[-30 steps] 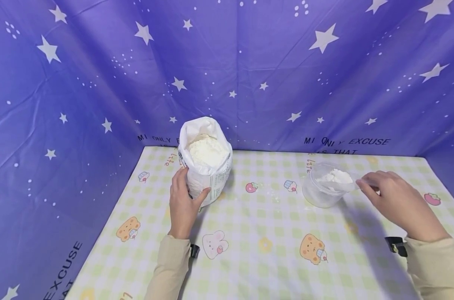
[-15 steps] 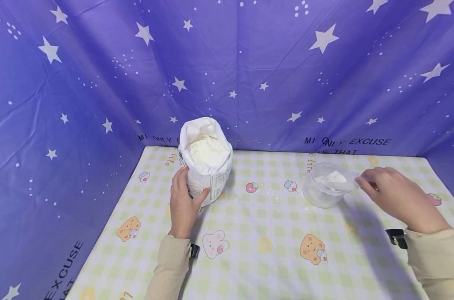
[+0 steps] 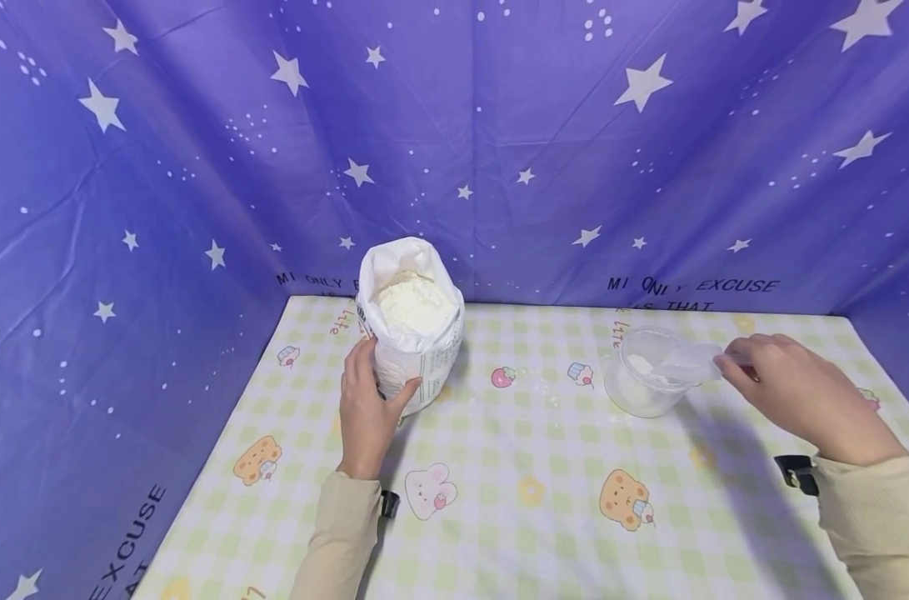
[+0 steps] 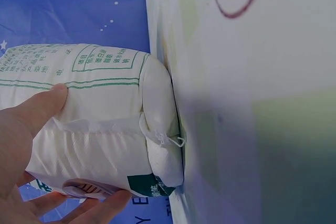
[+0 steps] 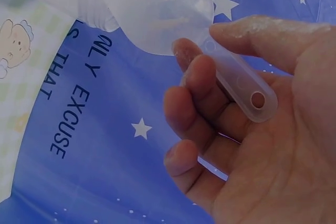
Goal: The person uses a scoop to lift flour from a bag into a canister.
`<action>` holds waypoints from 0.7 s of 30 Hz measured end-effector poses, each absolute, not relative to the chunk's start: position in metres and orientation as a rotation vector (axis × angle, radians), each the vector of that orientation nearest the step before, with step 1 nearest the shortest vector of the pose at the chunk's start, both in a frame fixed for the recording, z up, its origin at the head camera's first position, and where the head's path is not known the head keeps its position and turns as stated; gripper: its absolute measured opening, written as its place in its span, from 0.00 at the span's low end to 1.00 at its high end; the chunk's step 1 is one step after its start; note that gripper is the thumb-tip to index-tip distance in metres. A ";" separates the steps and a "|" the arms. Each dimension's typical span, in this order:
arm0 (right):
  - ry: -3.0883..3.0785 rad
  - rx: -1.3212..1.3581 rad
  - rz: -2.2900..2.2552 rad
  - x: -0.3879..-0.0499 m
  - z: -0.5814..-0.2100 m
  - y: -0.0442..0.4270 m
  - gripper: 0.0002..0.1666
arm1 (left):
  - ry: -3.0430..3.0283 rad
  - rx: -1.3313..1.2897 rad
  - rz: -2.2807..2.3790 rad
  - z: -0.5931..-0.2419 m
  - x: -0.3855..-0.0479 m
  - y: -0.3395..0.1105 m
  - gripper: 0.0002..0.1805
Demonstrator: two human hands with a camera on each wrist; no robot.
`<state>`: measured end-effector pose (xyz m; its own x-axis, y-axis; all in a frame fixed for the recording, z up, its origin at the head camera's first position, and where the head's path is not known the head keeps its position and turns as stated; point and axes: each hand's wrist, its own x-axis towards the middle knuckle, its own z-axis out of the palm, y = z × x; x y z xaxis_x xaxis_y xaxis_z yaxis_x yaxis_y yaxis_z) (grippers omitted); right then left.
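A white bag of flour (image 3: 417,350) stands upright with its top open and white powder showing inside. My left hand (image 3: 367,408) grips its near side, thumb and fingers spread around it; the left wrist view shows green print on the bag (image 4: 100,98). At the right, my right hand (image 3: 799,396) pinches the handle of a translucent plastic scoop (image 3: 686,362). In the right wrist view the scoop's handle (image 5: 244,85) runs between thumb and fingers, and powder clings to the thumb. The scoop is tilted over a clear round tub (image 3: 645,396), which has white powder inside.
Both things stand on a table with a green checked cloth (image 3: 499,533). A little powder (image 3: 547,392) is scattered between the bag and the tub. A blue curtain with stars (image 3: 469,125) hangs behind the table and at its sides.
My right hand has tipped the scoop, and the powder heaped in it has gone down into the tub. My left hand and the bag have stayed in place.
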<state>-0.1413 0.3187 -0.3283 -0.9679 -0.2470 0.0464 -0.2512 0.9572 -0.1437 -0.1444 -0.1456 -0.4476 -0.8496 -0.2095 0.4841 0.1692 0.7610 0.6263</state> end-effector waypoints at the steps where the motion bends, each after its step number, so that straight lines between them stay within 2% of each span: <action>1: -3.076 0.397 0.224 -0.142 -0.328 0.319 0.15 | -2.412 0.030 -0.928 -0.448 -0.144 -0.146 0.48; 15: -3.002 0.406 0.268 -0.134 -0.329 0.318 0.14 | -2.407 0.022 -0.939 -0.447 -0.143 -0.146 0.47; 21: -2.857 0.380 0.364 -0.128 -0.335 0.313 0.18 | -2.400 0.021 -0.941 -0.447 -0.143 -0.145 0.47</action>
<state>-0.1281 0.3134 -0.3353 -0.9383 -0.2245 0.2632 -0.2834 0.9352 -0.2124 -0.1429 -0.1453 -0.4472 -0.8453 -0.2090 0.4917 0.1809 0.7540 0.6315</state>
